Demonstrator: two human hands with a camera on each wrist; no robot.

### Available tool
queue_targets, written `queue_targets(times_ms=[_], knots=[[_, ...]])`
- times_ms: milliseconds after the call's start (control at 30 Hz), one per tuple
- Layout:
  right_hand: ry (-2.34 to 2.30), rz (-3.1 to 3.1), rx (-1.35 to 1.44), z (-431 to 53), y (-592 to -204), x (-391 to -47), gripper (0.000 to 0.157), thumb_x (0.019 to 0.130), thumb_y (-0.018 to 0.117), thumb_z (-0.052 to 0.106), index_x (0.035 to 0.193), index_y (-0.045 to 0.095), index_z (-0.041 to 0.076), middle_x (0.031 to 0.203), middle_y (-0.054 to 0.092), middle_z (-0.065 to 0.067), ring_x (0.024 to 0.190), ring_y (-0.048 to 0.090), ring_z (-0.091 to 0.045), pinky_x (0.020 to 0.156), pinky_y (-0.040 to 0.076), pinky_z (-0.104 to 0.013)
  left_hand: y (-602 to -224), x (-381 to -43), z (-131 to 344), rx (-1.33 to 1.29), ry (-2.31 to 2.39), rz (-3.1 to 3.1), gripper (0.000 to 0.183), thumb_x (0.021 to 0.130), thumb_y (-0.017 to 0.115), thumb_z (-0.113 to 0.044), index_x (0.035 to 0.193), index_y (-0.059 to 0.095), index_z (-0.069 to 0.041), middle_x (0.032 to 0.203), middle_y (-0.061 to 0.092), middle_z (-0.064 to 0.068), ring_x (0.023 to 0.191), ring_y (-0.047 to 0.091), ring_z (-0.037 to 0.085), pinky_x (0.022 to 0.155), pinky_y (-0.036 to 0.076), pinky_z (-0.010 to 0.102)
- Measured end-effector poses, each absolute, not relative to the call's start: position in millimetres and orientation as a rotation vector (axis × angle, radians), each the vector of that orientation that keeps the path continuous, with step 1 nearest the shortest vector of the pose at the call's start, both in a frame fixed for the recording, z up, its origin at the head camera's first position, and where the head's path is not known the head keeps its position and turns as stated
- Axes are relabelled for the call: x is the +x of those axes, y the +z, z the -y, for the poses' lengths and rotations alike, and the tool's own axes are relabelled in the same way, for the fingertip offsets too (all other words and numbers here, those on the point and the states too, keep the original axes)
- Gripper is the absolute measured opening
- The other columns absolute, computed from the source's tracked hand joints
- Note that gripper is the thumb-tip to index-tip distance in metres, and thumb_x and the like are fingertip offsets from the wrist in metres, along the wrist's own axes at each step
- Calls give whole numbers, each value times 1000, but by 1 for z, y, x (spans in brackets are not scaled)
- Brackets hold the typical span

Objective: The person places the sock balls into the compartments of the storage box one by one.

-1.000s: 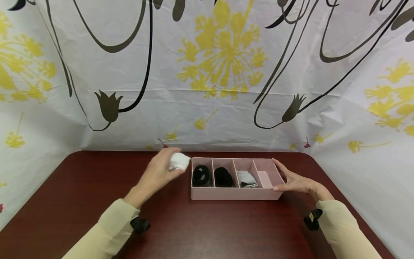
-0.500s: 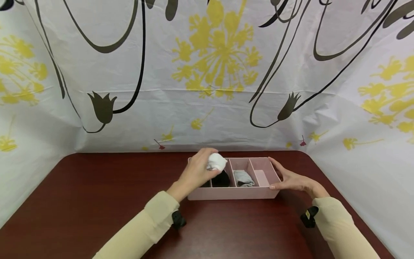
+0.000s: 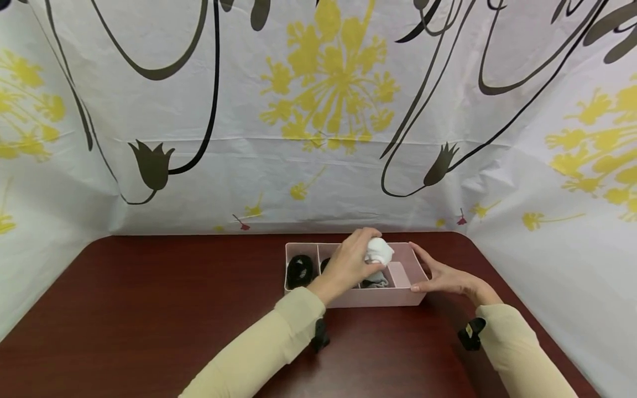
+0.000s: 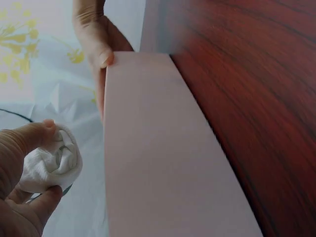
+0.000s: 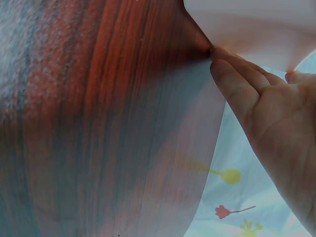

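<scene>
My left hand [image 3: 348, 264] holds a rolled-up white sock [image 3: 379, 252] between thumb and fingers, above the right part of a pink divided box [image 3: 378, 299]. In the left wrist view, the white sock [image 4: 54, 158] shows folded layers at its end. My right hand [image 3: 450, 281] grips the right end of the box, thumb at the front corner. A shiny black bundle [image 3: 300, 271] lies in the leftmost compartment. Another black bundle, in the second, is mostly hidden by my left hand. Grey cloth [image 3: 375, 282] is partly visible in the third. The rightmost compartment shows its bare floor.
The box stands on a dark red-brown wooden table [image 3: 149, 309], near its far edge. A white sheet [image 3: 239, 110] with yellow flowers and dark stems hangs behind and at both sides. Small black devices sit at both wrists.
My left hand has carried the white sock rightward, from left of the box to above its right part. My right hand keeps its grip on the box's right end.
</scene>
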State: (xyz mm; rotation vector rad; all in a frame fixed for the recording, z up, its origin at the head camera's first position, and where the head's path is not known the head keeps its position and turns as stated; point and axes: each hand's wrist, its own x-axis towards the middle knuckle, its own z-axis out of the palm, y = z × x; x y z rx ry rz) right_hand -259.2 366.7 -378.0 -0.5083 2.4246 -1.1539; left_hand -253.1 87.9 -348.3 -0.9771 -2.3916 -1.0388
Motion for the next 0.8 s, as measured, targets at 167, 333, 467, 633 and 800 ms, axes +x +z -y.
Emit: queue_targets(times_ms=[167,333,467,633,800], knots=[[-1143,-2432,-524,-367,-379,-259,109,82,71,23,150,-13,11,152,-5,-26,133,14,-46,99,29,-62,-350,-253,-107,-985,-1029,2406,50,76,79,-21,119,56,-12,115,59,2,93,59,12,76,48,19],[-1143,-2442,-533,-367,-378,-257,108,82,71,20,150,-13,10,152,-9,-26,135,7,-48,100,25,-66,-354,-254,-121,-996,-952,2445,50,76,79,-23,121,57,-15,116,59,1,92,60,12,76,47,17],[-1136,-2461,-539,-367,-378,-256,108,82,71,20,150,-12,10,153,-9,-25,136,4,-49,100,21,-69,-359,-253,-128,-1008,-896,2450,51,76,79,-23,121,54,-15,114,59,2,91,60,13,74,48,18],[-1147,-2448,-554,-367,-379,-257,107,82,71,19,150,-11,9,153,-9,-24,136,5,-47,100,22,-67,-363,-254,-134,-1002,-857,2464,49,77,78,-22,119,54,-15,113,59,1,91,58,12,72,47,17],[-1143,-2464,-547,-367,-381,-257,108,81,72,19,150,-11,9,153,-10,-24,137,0,-47,101,18,-68,-364,-257,-141,-1021,-767,2484,47,79,76,-25,121,56,-17,119,58,-1,97,59,11,73,48,17]])
